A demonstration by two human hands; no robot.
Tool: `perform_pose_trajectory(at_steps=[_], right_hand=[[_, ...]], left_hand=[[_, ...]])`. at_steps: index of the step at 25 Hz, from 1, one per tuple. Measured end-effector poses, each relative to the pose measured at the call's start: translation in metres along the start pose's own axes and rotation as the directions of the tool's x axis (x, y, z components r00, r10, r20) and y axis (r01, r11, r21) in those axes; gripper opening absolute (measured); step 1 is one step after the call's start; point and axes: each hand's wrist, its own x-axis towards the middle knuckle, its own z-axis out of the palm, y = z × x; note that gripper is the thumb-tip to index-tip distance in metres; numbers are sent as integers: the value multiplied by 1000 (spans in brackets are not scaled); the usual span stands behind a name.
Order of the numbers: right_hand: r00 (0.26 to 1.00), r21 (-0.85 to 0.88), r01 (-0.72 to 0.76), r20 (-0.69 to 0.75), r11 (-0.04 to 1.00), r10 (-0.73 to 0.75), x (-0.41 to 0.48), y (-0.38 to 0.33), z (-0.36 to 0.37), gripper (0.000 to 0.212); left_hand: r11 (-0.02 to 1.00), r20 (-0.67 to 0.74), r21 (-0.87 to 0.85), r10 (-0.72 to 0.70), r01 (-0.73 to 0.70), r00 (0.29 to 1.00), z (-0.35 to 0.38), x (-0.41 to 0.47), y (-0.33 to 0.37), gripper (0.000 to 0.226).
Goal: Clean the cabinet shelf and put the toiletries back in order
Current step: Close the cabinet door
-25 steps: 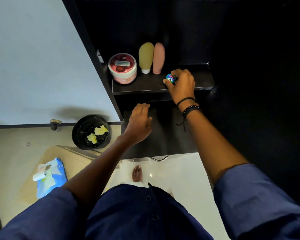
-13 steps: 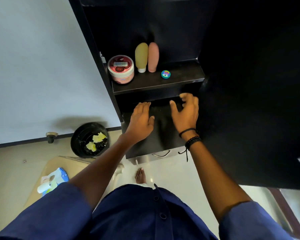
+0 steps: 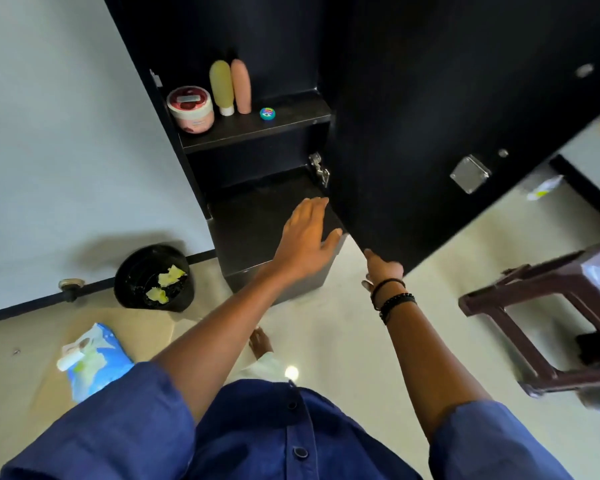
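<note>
The shelf (image 3: pixel 257 128) at 12 o'clock holds your toiletries; your left hand (image 3: pixel 305 237) hovers spread and empty, your right hand (image 3: pixel 383 268) grips the cabinet door (image 3: pixel 430 133).

A single head-worn wide-angle camera looks steeply down and forward from close above the person's arms, facing the open black cabinet (image 3: pixel 257 140) with the tiled floor (image 3: pixel 343 341) below.

Right hand (image 3: pixel 383 268) fingers hidden behind the cabinet door (image 3: pixel 430 133); stool (image 3: pixel 548 323) cut off at the right edge
</note>
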Motion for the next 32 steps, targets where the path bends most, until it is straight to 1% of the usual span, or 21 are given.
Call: perform_pose_trajectory(at_steps=[1, 2, 3, 4, 5, 6, 7, 9, 12, 16, 18, 25, 29, 32], right_hand=[[998, 52, -25, -49, 998, 28, -3, 2, -14, 64], [993, 92, -13, -114, 996, 23, -2, 3, -23, 76], [985, 113, 57, -171, 992, -37, 2, 0, -31, 84], [976, 104, 138, -184, 985, -118, 4, -4, -37, 84], [967, 81, 202, -176, 976, -185, 2, -9, -42, 76], [961, 52, 230, -166, 972, -219, -1, -12, -45, 69], [960, 18, 232, -164, 972, -226, -6, -13, -50, 64], [949, -117, 242, -178, 963, -260, -13, -10, -56, 61], [911, -320, 242, -249, 916, -328, -29, 1, -52, 52], [841, -340, 311, -337, 888, -423, -54, 28, -17, 34], [827, -331, 357, -322, 874, -460, -70, 43, 7, 26], [830, -346, 458, -165, 819, -533, -114, 69, 89, 29], [829, -355, 507, -49, 786, -557, -135, 64, 136, 28], [830, -334, 531, 19, 779, -557, -146, 53, 178, 25]], left_hand=[[1000, 12, 9, 3, -3, 1000, 2, -10, 6, 62], [1000, 17, 17, 7, -7, 1000, 1, -17, 9, 62], [1000, 18, 29, 11, -11, 1000, 0, -23, 9, 61], [999, 17, 42, 16, -17, 1000, -2, -30, 7, 59], [998, 13, 54, 24, -24, 1000, -5, -38, 3, 58], [998, 8, 63, 25, -26, 1000, -8, -45, -1, 57], [998, 4, 65, 23, -23, 1000, -10, -51, -7, 57], [998, -1, 58, 3, -3, 1000, -14, -60, -20, 55], [999, -8, 11, -36, 36, 999, -16, -65, -35, 53], [998, 21, -51, -32, 33, 999, -22, -62, -52, 53], [996, 42, -87, -24, 28, 999, -32, -57, -63, 55], [973, 121, -226, -17, 44, 993, -66, -40, -112, 65], [961, 112, -273, -4, 34, 994, -82, -40, -138, 55], [970, 65, -243, -9, 24, 998, -99, -38, -160, 45]])
